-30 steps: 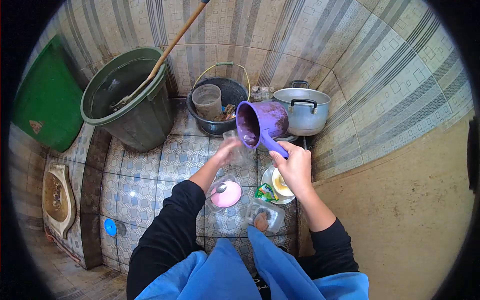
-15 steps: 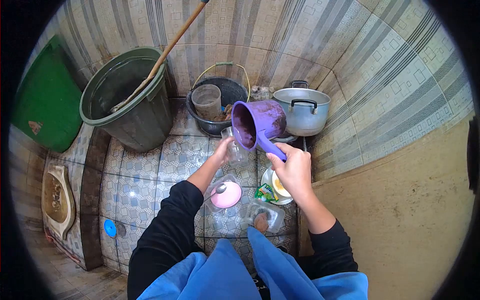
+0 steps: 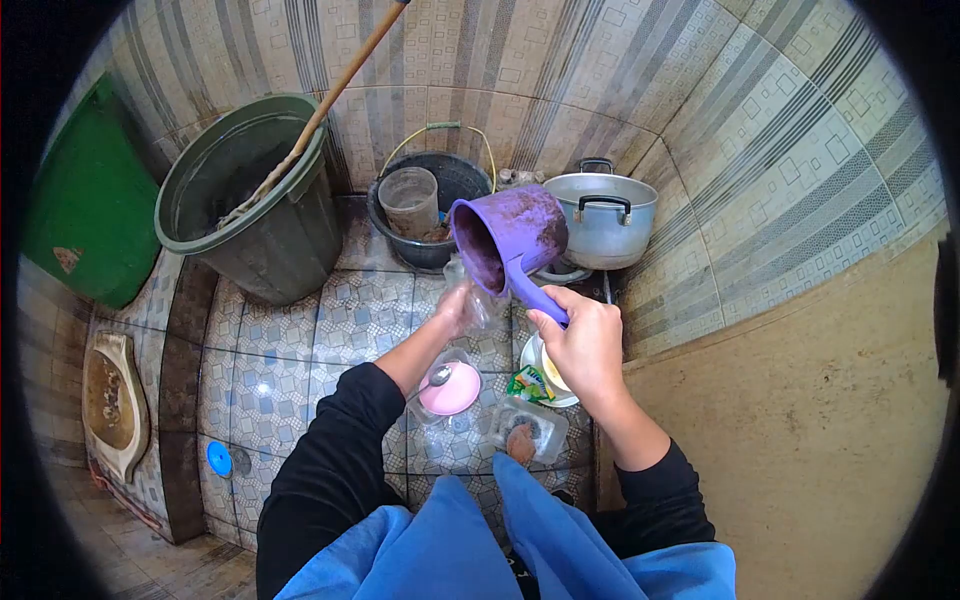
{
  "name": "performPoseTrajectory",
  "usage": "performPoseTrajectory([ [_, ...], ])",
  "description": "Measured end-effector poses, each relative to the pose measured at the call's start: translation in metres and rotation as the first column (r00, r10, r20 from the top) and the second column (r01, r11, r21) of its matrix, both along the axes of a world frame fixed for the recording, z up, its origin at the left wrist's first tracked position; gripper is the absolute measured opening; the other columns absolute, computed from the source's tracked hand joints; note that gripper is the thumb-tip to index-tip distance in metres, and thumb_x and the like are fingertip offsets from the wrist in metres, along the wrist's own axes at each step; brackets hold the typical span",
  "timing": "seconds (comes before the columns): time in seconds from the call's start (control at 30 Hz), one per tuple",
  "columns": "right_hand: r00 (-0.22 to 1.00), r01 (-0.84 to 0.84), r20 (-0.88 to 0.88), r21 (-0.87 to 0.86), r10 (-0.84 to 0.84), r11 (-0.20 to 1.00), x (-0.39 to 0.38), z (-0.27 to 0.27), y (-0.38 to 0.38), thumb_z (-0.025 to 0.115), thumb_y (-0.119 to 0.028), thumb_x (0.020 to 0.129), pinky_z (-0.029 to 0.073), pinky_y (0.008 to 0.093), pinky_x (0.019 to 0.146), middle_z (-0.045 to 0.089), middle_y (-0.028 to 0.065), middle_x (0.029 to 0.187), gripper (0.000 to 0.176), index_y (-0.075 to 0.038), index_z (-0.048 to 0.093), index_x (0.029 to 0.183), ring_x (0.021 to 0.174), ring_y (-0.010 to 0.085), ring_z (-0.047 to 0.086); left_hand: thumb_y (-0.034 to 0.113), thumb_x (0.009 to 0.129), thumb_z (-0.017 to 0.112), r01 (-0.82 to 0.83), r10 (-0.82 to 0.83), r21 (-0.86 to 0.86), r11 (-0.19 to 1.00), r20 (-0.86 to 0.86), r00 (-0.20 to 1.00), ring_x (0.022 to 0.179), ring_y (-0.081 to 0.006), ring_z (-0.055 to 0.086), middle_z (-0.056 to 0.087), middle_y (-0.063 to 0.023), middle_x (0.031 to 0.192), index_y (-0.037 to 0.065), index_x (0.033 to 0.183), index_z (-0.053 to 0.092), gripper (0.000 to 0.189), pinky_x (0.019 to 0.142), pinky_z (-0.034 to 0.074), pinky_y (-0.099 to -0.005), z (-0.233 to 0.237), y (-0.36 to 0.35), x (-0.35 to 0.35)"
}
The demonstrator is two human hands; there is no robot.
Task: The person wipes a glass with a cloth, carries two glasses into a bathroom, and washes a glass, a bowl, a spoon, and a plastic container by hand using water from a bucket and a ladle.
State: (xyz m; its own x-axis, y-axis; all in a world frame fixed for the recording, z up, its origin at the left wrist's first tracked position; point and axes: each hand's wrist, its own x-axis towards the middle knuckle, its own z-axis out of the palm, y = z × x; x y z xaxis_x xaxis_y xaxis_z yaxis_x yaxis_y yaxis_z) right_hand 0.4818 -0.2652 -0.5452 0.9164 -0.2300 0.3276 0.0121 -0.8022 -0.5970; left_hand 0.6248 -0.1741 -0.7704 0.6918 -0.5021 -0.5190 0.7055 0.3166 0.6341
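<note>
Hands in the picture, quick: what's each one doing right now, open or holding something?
Left hand: closed on a clear container.
Right hand: closed around the handle of the purple dipper.

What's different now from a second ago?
The purple dipper has shifted slightly to the person's left, closer over the clear container in the left hand. The right hand still grips its handle; nothing was visibly let go. The pot, buckets and pink dish stayed put.
</note>
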Motion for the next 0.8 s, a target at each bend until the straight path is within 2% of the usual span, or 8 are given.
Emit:
performPoseTrajectory([
  [0.03,1.0,0.001,0.001,0.002,-0.001,1.0,0.0,0.0,0.001,0.061,-0.009,0.064,0.045,0.0367,0.058,0.057,0.0182,0.065,0.018,-0.003,0.06,0.082,0.061,0.0329,0.057,0.043,0.073,0.054,0.001,-0.001,0.002,1.0,0.001,1.0,0.088,-0.02,0.054,0.056,-0.008,0.096,0.01,0.105,0.05,0.046,0.078,0.043,-0.0343,-0.013,0.001,0.0],
  [0.1,0.999,0.025,-0.045,-0.059,-0.028,0.998,0.0,0.001,0.001,0.062,-0.008,0.064,0.045,0.0379,0.058,0.057,0.0167,0.064,0.016,-0.005,0.06,0.079,0.061,0.0327,0.056,0.033,0.052,0.073,-0.285,-0.349,0.627,0.725,0.691,0.633,0.089,-0.0246,0.054,0.054,-0.0118,0.1,0.006,0.108,0.046,0.068,0.078,0.043,-0.0355,-0.013,0.008,-0.006],
  [0.13,0.999,0.027,-0.044,-0.058,-0.03,0.998,-0.001,0.001,0.002,0.062,-0.008,0.064,0.045,0.0379,0.058,0.057,0.0167,0.064,0.016,-0.005,0.06,0.079,0.061,0.0327,0.056,0.027,0.04,0.076,-0.355,-0.306,0.536,0.766,0.79,0.531,0.089,-0.0254,0.054,0.054,-0.0142,0.097,0.004,0.107,0.044,0.078,0.078,0.042,-0.0319,-0.014,0.008,-0.01],
  [0.47,0.997,0.047,-0.046,-0.163,-0.055,0.986,-0.002,0.004,-0.001,0.063,-0.008,0.063,0.045,0.0331,0.056,0.057,0.016,0.065,0.02,-0.006,0.062,0.083,0.058,0.0294,0.057,0.025,0.044,0.077,-0.501,-0.357,0.525,0.689,0.846,0.396,0.088,-0.0265,0.053,0.054,-0.014,0.098,0.004,0.105,0.045,0.072,0.076,0.043,-0.0327,-0.017,0.018,-0.004],
  [0.63,0.998,0.058,-0.018,-0.167,-0.061,0.984,-0.002,0.006,-0.002,0.063,-0.008,0.062,0.046,0.0324,0.057,0.058,0.0159,0.067,0.022,-0.004,0.062,0.083,0.06,0.0289,0.057,0.046,0.058,0.065,0.03,-0.229,0.454,0.891,0.39,0.892,0.088,-0.0246,0.053,0.053,-0.0113,0.102,0.004,0.107,0.046,0.067,0.075,0.043,-0.0356,-0.09,0.018,0.019],
  [0.67,0.998,0.056,-0.023,-0.169,-0.061,0.984,-0.001,0.007,-0.001,0.064,-0.008,0.062,0.046,0.0322,0.058,0.058,0.0161,0.068,0.022,-0.004,0.062,0.083,0.06,0.0287,0.058,0.046,0.058,0.065,0.03,-0.229,0.455,0.89,0.39,0.892,0.088,-0.0246,0.053,0.053,-0.0113,0.102,0.004,0.107,0.046,0.067,0.075,0.043,-0.0356,-0.075,0.02,0.012],
  [0.73,0.998,0.053,-0.028,-0.167,-0.059,0.985,-0.001,0.01,0.001,0.064,-0.009,0.062,0.046,0.0321,0.058,0.058,0.0162,0.068,0.022,-0.004,0.062,0.083,0.06,0.0286,0.058,0.054,0.067,0.049,0.373,-0.35,0.063,0.926,-0.229,0.908,0.085,-0.0236,0.054,0.056,-0.0118,0.096,0.003,0.104,0.049,0.063,0.075,0.043,-0.038,-0.027,0.023,-0.011],
  [0.8,0.998,0.047,-0.026,-0.162,-0.052,0.986,0.0,0.013,0.006,0.064,-0.009,0.062,0.046,0.0318,0.058,0.058,0.0166,0.068,0.022,-0.004,0.062,0.083,0.061,0.0286,0.058,0.054,0.069,0.046,0.422,-0.409,-0.008,0.907,-0.257,0.875,0.083,-0.0257,0.055,0.055,-0.015,0.095,0.001,0.105,0.046,0.063,0.075,0.044,-0.039,-0.029,0.026,-0.011],
])
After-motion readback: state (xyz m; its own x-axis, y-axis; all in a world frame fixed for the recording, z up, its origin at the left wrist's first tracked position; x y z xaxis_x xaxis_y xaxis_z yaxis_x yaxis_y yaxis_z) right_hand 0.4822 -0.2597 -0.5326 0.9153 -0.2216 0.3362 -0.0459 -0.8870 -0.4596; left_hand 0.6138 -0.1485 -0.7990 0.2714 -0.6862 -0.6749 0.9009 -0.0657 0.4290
